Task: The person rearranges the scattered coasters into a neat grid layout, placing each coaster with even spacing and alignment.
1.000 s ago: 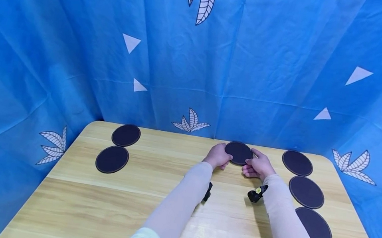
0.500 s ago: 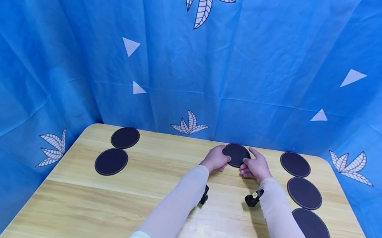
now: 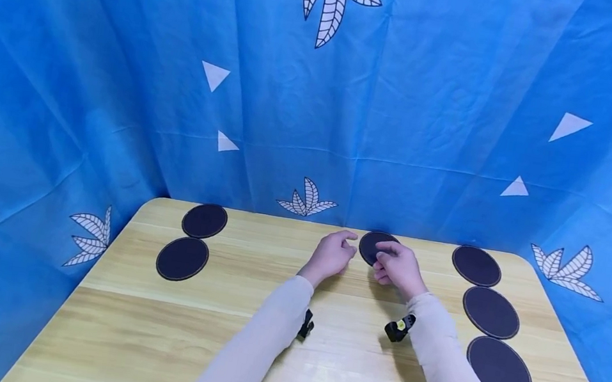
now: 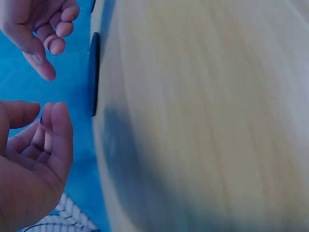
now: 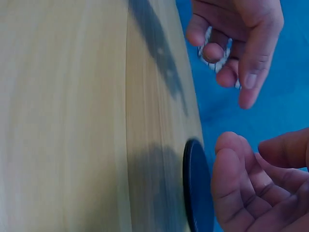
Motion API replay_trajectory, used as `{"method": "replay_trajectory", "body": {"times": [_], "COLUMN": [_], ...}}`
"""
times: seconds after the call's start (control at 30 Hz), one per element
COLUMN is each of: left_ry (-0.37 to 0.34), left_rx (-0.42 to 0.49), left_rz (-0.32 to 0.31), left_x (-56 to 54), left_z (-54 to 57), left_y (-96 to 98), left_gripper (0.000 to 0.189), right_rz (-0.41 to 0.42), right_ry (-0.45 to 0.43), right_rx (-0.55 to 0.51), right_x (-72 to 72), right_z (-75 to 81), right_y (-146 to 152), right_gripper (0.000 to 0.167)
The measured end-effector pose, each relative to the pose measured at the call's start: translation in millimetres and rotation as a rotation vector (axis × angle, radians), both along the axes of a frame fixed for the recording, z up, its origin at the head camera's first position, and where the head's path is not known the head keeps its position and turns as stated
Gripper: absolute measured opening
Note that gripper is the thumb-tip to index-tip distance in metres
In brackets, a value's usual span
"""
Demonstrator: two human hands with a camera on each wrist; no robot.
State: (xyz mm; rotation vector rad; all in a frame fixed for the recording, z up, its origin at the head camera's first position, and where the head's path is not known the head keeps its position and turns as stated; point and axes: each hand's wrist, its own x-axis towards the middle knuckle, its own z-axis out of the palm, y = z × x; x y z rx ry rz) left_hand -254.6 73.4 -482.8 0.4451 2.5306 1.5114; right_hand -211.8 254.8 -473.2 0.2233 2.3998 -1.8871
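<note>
A round dark coaster with a stitched rim (image 3: 372, 245) lies flat at the table's back edge, near the middle. To its left my left hand (image 3: 330, 253) is held above the wood, fingers loosely bent and apart from the coaster. My right hand (image 3: 397, 267) overlaps the coaster's right front part in the head view. In the right wrist view, the thumb and fingers of that hand (image 5: 260, 188) are loosely curled with nothing between them, beside the coaster (image 5: 199, 193). The left wrist view shows a gap between the left hand (image 4: 34, 159) and the coaster (image 4: 94, 75).
Two similar coasters (image 3: 204, 221) (image 3: 182, 258) lie in a column at the back left. On the right, three more (image 3: 477, 266) (image 3: 491, 312) (image 3: 499, 371) form a column toward the front. A blue patterned curtain (image 3: 439, 105) stands behind the wooden table (image 3: 149, 325).
Both hands have let go of the middle coaster. My left hand has drawn away to the left and my right hand has lifted slightly inward over it; the coaster stays at the back edge.
</note>
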Motion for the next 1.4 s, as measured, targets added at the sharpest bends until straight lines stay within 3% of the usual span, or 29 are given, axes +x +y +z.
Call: {"method": "replay_trajectory", "body": {"times": [0.13, 0.37, 0.57, 0.97, 1.4], "left_ry": [0.052, 0.074, 0.115, 0.097, 0.092], "left_rx": [-0.020, 0.038, -0.034, -0.071, -0.138], "left_rz": [-0.008, -0.026, -0.009, 0.012, 0.077], "left_x": [5.4, 15.8, 24.5, 42.4, 46.3], "left_z": [9.5, 25.4, 34.1, 42.2, 41.0], "left_y": [-16.1, -48.3, -74.0, -120.3, -178.6], "left_gripper": [0.035, 0.032, 0.031, 0.033, 0.033], "right_rz": [0.043, 0.112, 0.168, 0.197, 0.306], "right_ry": [0.034, 0.077, 0.094, 0.072, 0.081], "right_rx": [0.004, -0.007, -0.004, -0.025, -0.030], "right_x": [4.3, 10.5, 15.1, 21.1, 20.2], "right_z": [4.3, 11.2, 13.8, 18.2, 22.7], "right_y": [-15.4, -47.8, -78.0, -118.4, -154.9], "right_gripper": [0.037, 0.037, 0.036, 0.034, 0.031]}}
